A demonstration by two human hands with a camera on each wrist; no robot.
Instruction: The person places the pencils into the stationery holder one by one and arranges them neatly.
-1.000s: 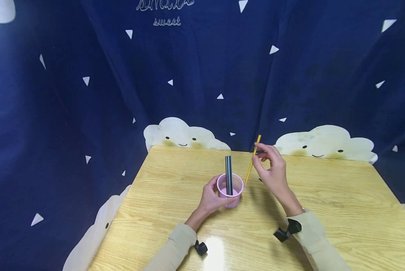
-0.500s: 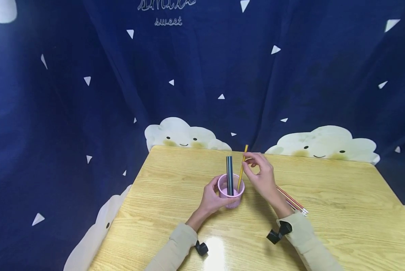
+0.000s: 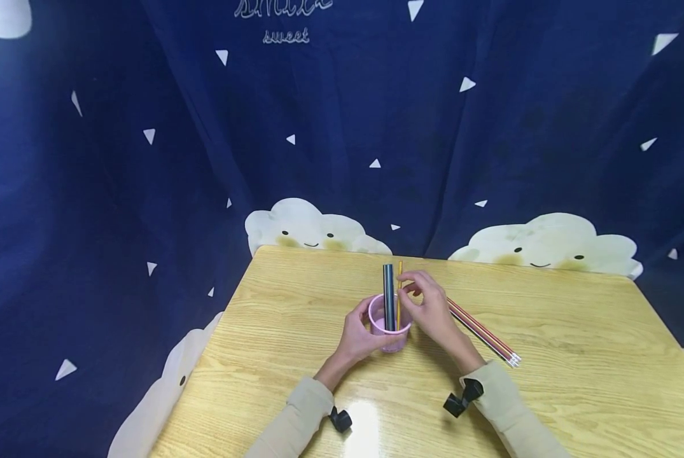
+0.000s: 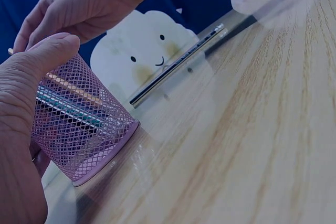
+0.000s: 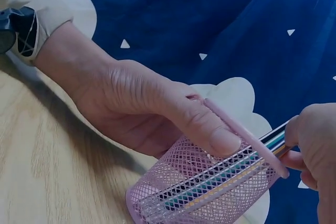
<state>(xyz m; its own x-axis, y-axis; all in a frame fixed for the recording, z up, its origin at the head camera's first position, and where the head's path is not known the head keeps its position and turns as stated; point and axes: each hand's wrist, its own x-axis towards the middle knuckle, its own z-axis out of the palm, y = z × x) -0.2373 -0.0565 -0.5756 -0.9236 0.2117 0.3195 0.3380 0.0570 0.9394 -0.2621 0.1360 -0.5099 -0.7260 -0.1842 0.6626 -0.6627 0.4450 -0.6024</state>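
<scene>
A pink mesh pencil cup [image 3: 395,344] stands on the table, and my left hand [image 3: 357,334] grips it round its left side, thumb across the near wall. Inside the cup lean dark pencils [image 3: 388,296], black and teal in the right wrist view. My right hand [image 3: 430,312] pinches a yellow pencil [image 3: 400,267] near its upper part; its lower end is down inside the cup, beside the dark ones. Through the mesh in the left wrist view the yellow pencil [image 4: 73,88] shows near the other pencils [image 4: 68,111].
Several pencils [image 3: 487,337], red and dark with white ends, lie together on the wooden table [image 3: 576,356] to the right of the cup, partly behind the right forearm. A dark blue curtain [image 3: 342,114] with printed clouds hangs behind the table.
My right hand has moved left and down, bringing the yellow pencil from outside the cup's right rim into the cup. The left hand keeps holding the cup. The pencils on the table have become visible.
</scene>
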